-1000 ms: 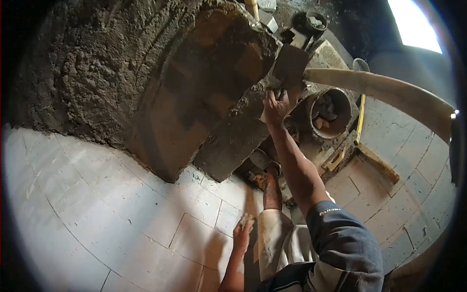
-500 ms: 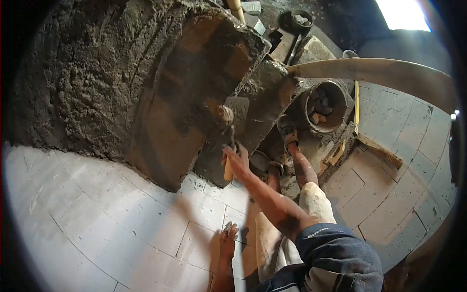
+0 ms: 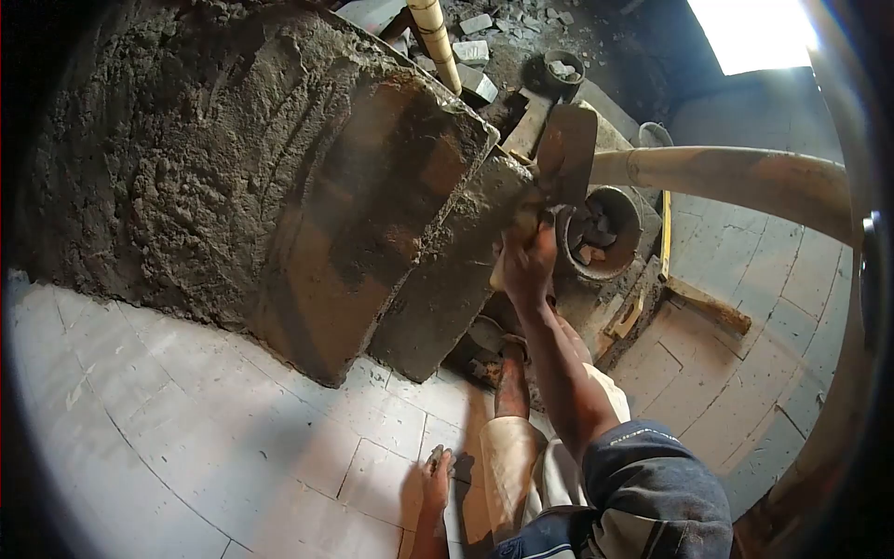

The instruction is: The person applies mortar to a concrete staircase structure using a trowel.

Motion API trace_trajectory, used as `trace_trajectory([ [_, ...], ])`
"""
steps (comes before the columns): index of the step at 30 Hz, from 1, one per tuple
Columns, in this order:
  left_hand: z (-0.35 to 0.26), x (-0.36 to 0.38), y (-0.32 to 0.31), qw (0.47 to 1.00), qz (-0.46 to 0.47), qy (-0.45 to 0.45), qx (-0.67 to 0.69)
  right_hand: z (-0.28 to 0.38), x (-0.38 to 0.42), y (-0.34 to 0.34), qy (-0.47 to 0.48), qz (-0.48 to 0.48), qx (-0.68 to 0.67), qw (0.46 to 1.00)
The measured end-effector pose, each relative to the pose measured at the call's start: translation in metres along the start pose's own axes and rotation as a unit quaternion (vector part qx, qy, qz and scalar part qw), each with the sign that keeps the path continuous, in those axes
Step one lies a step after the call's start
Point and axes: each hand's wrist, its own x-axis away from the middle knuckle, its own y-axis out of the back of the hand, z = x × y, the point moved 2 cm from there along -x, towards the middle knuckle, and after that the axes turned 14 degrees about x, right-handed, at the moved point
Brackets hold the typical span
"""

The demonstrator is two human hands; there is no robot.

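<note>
Dim surroundings of pale blockwork (image 3: 233, 410), with rough grey mortar (image 3: 196, 168) well left of the fingers of the right hand (image 3: 528, 265) and smoother stepped mortar (image 3: 433, 307) just left of them. Clenched around the handle of a trowel (image 3: 570, 154), with the blade extending beyond the knuckles. Just right of those fingers, a round bucket (image 3: 631, 240) of broken stone (image 3: 601, 226); farther right, a yellow strip (image 3: 666, 233) and a thick curved pole (image 3: 745, 174). To the lower right of them, a wooden-handled tool (image 3: 626, 318) and a short timber (image 3: 710, 306). Well beyond the fingertips, a smaller bucket (image 3: 563, 89) of rubble (image 3: 562, 68) and a jointed pole (image 3: 434, 42). Near the blockwork below, partly curled fingers of the left hand (image 3: 436, 479), smeared with grey; unable to tell whether grasping anything.
</note>
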Motion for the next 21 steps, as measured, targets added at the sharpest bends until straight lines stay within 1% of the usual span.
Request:
trace_trajectory([
  [1, -0.002, 0.002, -0.008, 1.0, -0.005, 0.007, 0.007, 0.001, -0.011, -0.003, 0.024, 0.003, 0.027, 0.999],
  [2, -0.003, 0.003, -0.016, 1.0, -0.007, 0.007, 0.01, -0.01, -0.025, -0.011, 0.024, 0.006, 0.027, 0.999],
  [3, -0.004, 0.003, -0.024, 1.0, -0.014, 0.017, 0.023, -0.031, -0.04, -0.022, 0.013, 0.025, 0.154, 0.988],
  [4, -0.003, 0.003, -0.032, 0.999, -0.019, 0.026, 0.035, -0.043, -0.048, -0.029, 0.004, 0.042, 0.278, 0.96],
  [5, -0.001, 0.003, -0.039, 0.999, -0.019, 0.026, 0.038, -0.036, -0.047, -0.03, 0.006, 0.043, 0.279, 0.959],
  [7, 0.002, 0.003, -0.051, 0.998, -0.011, 0.027, 0.053, -0.015, -0.041, -0.029, 0.062, 0.031, 0.283, 0.957],
  [8, 0.0, 0.007, -0.059, 0.998, -0.004, 0.029, 0.062, -0.022, -0.042, -0.031, 0.044, 0.051, 0.222, 0.973],
  [9, 0.004, 0.011, -0.062, 0.997, -0.007, 0.033, 0.065, -0.028, -0.04, -0.024, 0.042, 0.056, 0.225, 0.972],
  [10, 0.007, 0.012, -0.066, 0.997, -0.004, 0.034, 0.069, -0.034, -0.038, -0.016, 0.009, 0.06, 0.12, 0.991],
  [11, 0.007, 0.009, -0.072, 0.997, 0.002, 0.031, 0.073, -0.028, -0.043, -0.011, -0.02, 0.062, 0.013, 0.998],
  [12, 0.006, 0.012, -0.077, 0.997, 0.0, 0.024, 0.071, -0.034, -0.052, -0.005, -0.016, 0.044, -0.034, 0.998],
  [13, 0.007, 0.012, -0.079, 0.997, 0.001, 0.023, 0.076, -0.04, -0.058, 0.007, -0.013, 0.048, -0.033, 0.998],
  [15, 0.01, 0.011, -0.079, 0.997, 0.007, 0.028, 0.075, -0.04, -0.06, 0.022, -0.181, 0.086, -0.012, 0.98],
  [16, 0.013, 0.011, -0.08, 0.996, -0.002, 0.024, 0.089, -0.039, -0.06, 0.022, -0.178, 0.092, -0.011, 0.98],
  [19, 0.011, 0.012, -0.082, 0.997, -0.003, 0.022, 0.071, -0.029, -0.059, 0.021, -0.253, 0.116, -0.042, 0.96],
  [20, 0.006, 0.015, -0.085, 0.997, -0.005, 0.022, 0.072, -0.065, -0.066, 0.017, -0.239, 0.112, -0.053, 0.963],
  [21, 0.006, 0.015, -0.087, 0.997, -0.008, 0.019, 0.077, -0.064, -0.069, 0.01, -0.237, 0.118, -0.053, 0.963],
])
